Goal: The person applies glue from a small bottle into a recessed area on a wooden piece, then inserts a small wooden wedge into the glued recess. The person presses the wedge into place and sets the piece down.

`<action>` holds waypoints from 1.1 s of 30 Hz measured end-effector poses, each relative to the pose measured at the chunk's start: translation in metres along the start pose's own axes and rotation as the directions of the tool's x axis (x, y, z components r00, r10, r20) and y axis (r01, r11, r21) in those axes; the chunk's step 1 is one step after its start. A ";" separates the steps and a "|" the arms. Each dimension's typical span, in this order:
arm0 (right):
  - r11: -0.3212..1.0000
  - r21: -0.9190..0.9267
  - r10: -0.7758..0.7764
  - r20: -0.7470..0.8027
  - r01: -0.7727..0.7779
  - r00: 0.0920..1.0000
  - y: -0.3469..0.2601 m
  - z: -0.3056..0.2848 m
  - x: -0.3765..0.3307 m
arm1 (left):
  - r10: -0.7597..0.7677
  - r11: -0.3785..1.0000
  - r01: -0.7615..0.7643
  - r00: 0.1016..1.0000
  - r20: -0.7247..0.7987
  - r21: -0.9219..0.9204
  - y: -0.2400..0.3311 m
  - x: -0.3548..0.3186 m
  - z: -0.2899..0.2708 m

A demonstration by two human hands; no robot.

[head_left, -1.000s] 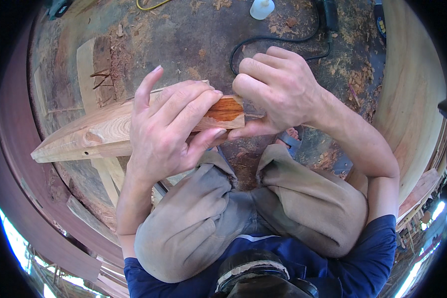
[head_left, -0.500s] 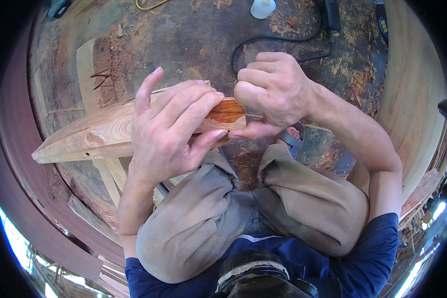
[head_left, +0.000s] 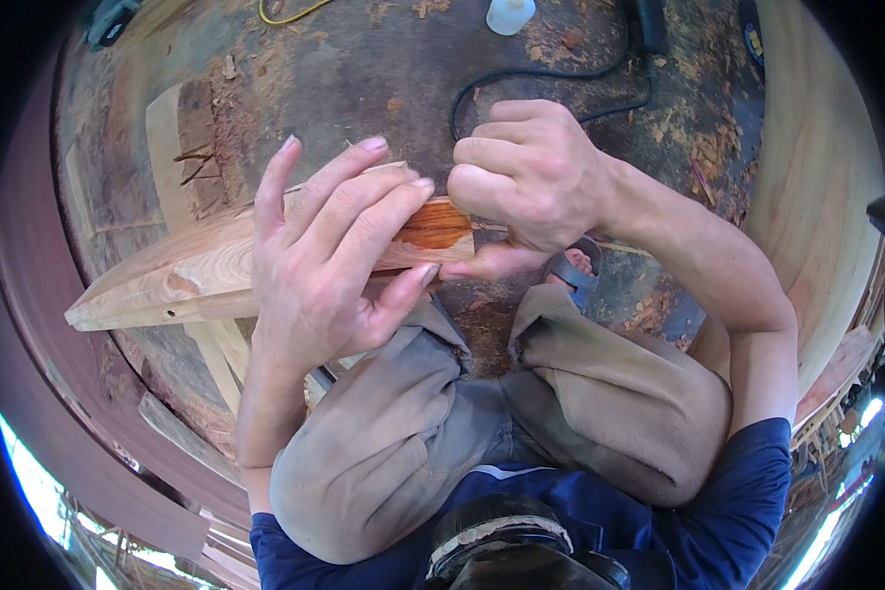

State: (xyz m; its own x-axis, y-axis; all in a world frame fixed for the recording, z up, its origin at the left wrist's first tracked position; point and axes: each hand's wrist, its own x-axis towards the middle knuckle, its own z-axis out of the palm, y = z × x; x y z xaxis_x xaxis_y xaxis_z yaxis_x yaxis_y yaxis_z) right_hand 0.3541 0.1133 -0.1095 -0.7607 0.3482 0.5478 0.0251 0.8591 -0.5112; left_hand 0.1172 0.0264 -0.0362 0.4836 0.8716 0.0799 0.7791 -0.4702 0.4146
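Observation:
A long pale wooden piece [head_left: 202, 265], tapering to a point at the far left, lies across in front of my knees. Its right end carries a glossy orange-brown patch [head_left: 439, 226]. My left hand [head_left: 329, 251] grips the piece near this end, fingers over the top and thumb at the near edge; the ring and little fingers are raised. Against the right end sits my right hand [head_left: 531, 182], its fingers curled into a fist and its thumb stretched along the near lower edge. Whatever lies inside that fist is hidden.
Wood shavings and offcuts litter the dark floor [head_left: 354, 88]. A white container [head_left: 510, 15] stands at the far side, near a black cable [head_left: 536, 74]. Large curved timbers flank me: a reddish one [head_left: 29, 246] left, a pale one [head_left: 821, 177] right. A green tool [head_left: 111, 22] lies far left.
Both hands have shifted slightly left in the picture, as has the background. My left ring finger has lifted off the wood. The right fist keeps its shape at the wood's end.

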 end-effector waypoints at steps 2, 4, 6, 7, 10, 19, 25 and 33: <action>1.000 0.009 -0.002 -0.012 0.002 1.000 0.000 0.001 0.000 | 0.002 1.000 -0.002 1.000 0.001 0.011 0.001 0.000 0.000; 1.000 0.014 -0.004 -0.018 0.004 1.000 0.000 0.001 0.000 | 0.007 1.000 -0.007 1.000 0.004 0.016 0.001 0.001 0.000; 1.000 0.014 -0.006 -0.018 0.006 1.000 0.000 0.001 0.000 | 0.020 1.000 -0.020 1.000 0.012 0.023 0.001 0.001 0.000; 1.000 0.019 -0.005 -0.027 0.006 1.000 0.000 0.001 0.000 | 0.023 0.999 -0.024 1.000 0.017 0.026 0.000 0.001 0.000; 1.000 0.017 -0.006 -0.018 0.006 1.000 0.000 0.001 0.000 | 0.034 0.999 -0.034 0.999 0.013 0.038 0.000 0.000 0.001; 0.999 0.026 -0.016 -0.050 0.018 0.999 0.001 0.004 0.000 | 0.023 0.999 -0.023 1.000 -0.015 0.025 -0.001 0.000 0.003; 1.000 0.018 -0.018 -0.037 0.019 0.999 0.002 0.002 0.000 | 0.016 0.999 -0.015 0.998 -0.061 0.031 -0.002 -0.001 0.004; 0.999 0.029 -0.038 -0.077 0.041 0.996 0.005 0.007 0.000 | 0.013 1.000 -0.012 0.996 -0.093 0.012 -0.004 -0.002 0.006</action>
State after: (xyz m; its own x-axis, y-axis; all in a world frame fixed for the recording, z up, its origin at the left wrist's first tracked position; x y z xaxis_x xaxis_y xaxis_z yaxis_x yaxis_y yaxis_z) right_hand 0.3496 0.1143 -0.1169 -0.7090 0.3427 0.6163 -0.0251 0.8611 -0.5077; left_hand 0.1159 0.0252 -0.0437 0.4547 0.8744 0.1692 0.7777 -0.4824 0.4031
